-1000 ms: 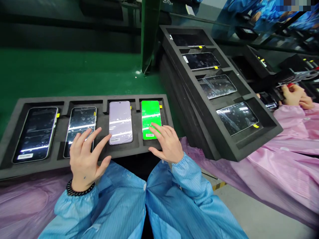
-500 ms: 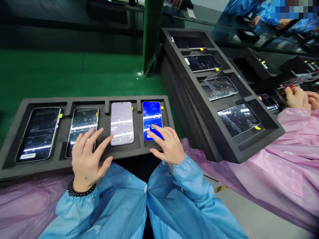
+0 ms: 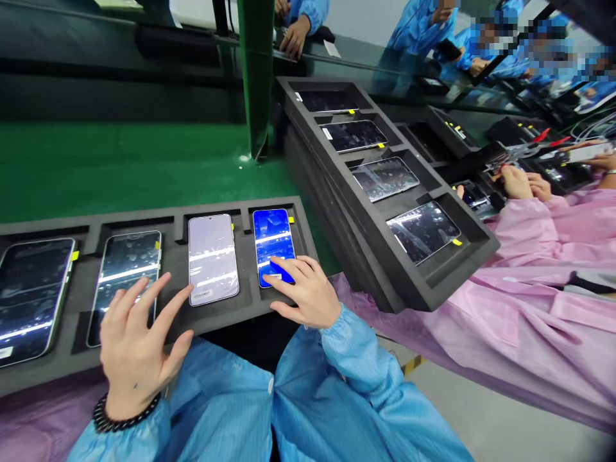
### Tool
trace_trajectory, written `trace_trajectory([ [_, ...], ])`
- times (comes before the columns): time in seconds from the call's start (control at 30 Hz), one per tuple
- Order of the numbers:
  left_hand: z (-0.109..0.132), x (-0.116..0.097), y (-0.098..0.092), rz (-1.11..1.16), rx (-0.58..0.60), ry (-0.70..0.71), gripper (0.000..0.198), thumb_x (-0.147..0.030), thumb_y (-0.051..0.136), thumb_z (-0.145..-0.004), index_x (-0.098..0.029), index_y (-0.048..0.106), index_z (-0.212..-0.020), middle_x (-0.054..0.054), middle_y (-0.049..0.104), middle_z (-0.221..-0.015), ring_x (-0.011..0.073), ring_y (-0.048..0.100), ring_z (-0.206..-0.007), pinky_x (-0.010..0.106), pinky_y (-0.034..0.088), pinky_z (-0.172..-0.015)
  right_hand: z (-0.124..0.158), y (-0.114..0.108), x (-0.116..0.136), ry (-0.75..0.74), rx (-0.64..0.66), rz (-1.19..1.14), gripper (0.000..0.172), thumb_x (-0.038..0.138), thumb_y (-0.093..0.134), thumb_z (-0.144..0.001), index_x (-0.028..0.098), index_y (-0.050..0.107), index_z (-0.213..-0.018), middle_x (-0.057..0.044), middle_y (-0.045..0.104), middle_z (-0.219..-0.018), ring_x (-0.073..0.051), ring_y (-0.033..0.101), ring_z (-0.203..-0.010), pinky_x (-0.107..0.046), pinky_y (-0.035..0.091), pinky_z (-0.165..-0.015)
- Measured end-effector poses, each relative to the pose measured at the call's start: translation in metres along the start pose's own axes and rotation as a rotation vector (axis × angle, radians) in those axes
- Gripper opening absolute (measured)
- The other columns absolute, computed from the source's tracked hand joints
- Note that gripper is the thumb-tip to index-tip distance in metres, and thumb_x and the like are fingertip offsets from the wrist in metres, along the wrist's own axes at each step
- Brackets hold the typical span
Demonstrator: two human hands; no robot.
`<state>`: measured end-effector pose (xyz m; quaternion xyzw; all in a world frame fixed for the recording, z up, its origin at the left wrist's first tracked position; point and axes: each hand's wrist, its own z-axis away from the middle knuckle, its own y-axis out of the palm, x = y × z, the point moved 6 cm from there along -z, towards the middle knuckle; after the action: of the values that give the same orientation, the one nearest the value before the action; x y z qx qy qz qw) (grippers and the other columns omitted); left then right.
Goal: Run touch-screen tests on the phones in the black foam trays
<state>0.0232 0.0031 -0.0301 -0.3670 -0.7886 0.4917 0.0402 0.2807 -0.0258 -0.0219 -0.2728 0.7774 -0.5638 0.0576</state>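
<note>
A black foam tray in front of me carries a row of smartphones, each lying face up in its own pocket. My left hand has its fingers spread over the second, dark-screened phone; its index fingertip reaches the lower left edge of the phone with a pale lilac screen. My right hand is open over the phone with a bright blue screen, fingertips at the lower part of its glass. At the far left lies another dark phone with a white label.
To the right, stacked foam trays stand at an angle, the top one holding dark phones. A green post rises from the green bench. Beyond are a co-worker's pink sleeve and people in blue.
The whole view has swung to the right, so the tray and hands appear farther left and lower. Both hands remain spread over the same phones; the lilac and blue screens look the same.
</note>
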Motion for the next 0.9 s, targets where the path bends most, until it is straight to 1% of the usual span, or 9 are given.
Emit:
trace_trajectory([
  [0.13,-0.005,-0.004,-0.005,0.056,0.001,-0.015,0.057,-0.045,0.043,-0.099,-0.037,0.041,-0.155,0.000,0.037,-0.164,0.0381,0.033,-0.151,0.061,0.021,-0.127,0.000,-0.003,-0.001,0.023,-0.062,-0.024,0.052,0.051,0.049,-0.100,0.021,0.056,-0.143,-0.012,0.061,-0.145,-0.026,0.058,-0.122,-0.043,0.043,-0.107],
  [0.27,-0.026,-0.009,-0.014,0.258,-0.009,-0.190,0.052,-0.038,0.040,-0.102,-0.035,0.042,-0.154,0.002,0.046,-0.157,0.0329,0.039,-0.148,0.055,0.028,-0.125,-0.001,-0.005,-0.003,0.051,-0.135,-0.061,0.056,0.051,0.047,-0.100,0.017,0.053,-0.145,-0.013,0.064,-0.141,-0.026,0.061,-0.118,-0.042,0.045,-0.105],
  [0.33,-0.043,-0.015,-0.008,0.361,0.020,-0.272,0.048,-0.039,0.040,-0.103,-0.031,0.046,-0.150,0.005,0.052,-0.151,0.0294,0.046,-0.142,0.050,0.034,-0.122,0.001,-0.008,-0.002,0.065,-0.211,-0.099,0.054,0.047,0.048,-0.100,0.018,0.051,-0.146,-0.012,0.066,-0.138,-0.025,0.063,-0.117,-0.042,0.047,-0.104],
  [0.47,-0.078,-0.045,0.038,0.467,0.278,-0.272,0.055,-0.051,0.042,-0.101,-0.020,0.050,-0.145,0.013,0.056,-0.148,0.0298,0.051,-0.139,0.049,0.040,-0.119,0.012,-0.014,-0.010,0.258,-0.517,-0.236,0.046,0.033,0.048,-0.099,0.023,0.051,-0.144,-0.009,0.074,-0.123,-0.023,0.070,-0.106,-0.039,0.055,-0.091],
  [0.53,-0.088,-0.062,0.066,0.428,0.384,-0.234,0.071,-0.058,0.043,-0.097,-0.010,0.042,-0.150,0.022,0.046,-0.155,0.0367,0.043,-0.146,0.057,0.034,-0.122,0.018,-0.013,-0.013,0.357,-0.641,-0.268,0.044,0.027,0.045,-0.099,0.022,0.052,-0.141,-0.008,0.076,-0.113,-0.021,0.071,-0.092,-0.037,0.058,-0.082],
  [0.63,-0.095,-0.080,0.093,0.463,0.415,-0.255,0.084,-0.062,0.050,-0.091,-0.002,0.040,-0.149,0.029,0.036,-0.159,0.0418,0.025,-0.154,0.064,0.019,-0.126,0.025,-0.007,-0.014,0.432,-0.752,-0.316,0.041,0.022,0.042,-0.097,0.021,0.053,-0.137,-0.007,0.076,-0.104,-0.019,0.070,-0.078,-0.034,0.059,-0.073],
  [0.7,-0.096,-0.082,0.100,0.655,0.368,-0.414,0.083,-0.058,0.063,-0.086,-0.008,0.042,-0.149,0.024,0.033,-0.163,0.0373,0.020,-0.157,0.059,0.010,-0.129,0.029,-0.003,-0.014,0.461,-0.797,-0.355,0.040,0.021,0.042,-0.097,0.021,0.055,-0.134,-0.006,0.077,-0.101,-0.018,0.069,-0.075,-0.032,0.059,-0.070],
  [0.77,-0.096,-0.079,0.102,0.892,0.294,-0.626,0.077,-0.052,0.073,-0.081,-0.017,0.047,-0.145,0.016,0.036,-0.163,0.0321,0.022,-0.157,0.053,0.010,-0.131,0.032,-0.001,-0.015,0.481,-0.820,-0.394,0.037,0.021,0.041,-0.097,0.021,0.056,-0.130,-0.005,0.077,-0.098,-0.017,0.069,-0.072,-0.032,0.059,-0.069],
  [0.9,-0.105,-0.074,0.104,1.138,0.196,-0.863,0.052,-0.049,0.060,-0.086,-0.021,0.055,-0.130,0.013,0.056,-0.145,0.0287,0.049,-0.142,0.048,0.041,-0.119,0.035,0.001,-0.016,0.490,-0.811,-0.486,0.032,0.022,0.042,-0.097,0.022,0.057,-0.126,-0.005,0.077,-0.096,-0.017,0.068,-0.072,-0.033,0.059,-0.073],
])
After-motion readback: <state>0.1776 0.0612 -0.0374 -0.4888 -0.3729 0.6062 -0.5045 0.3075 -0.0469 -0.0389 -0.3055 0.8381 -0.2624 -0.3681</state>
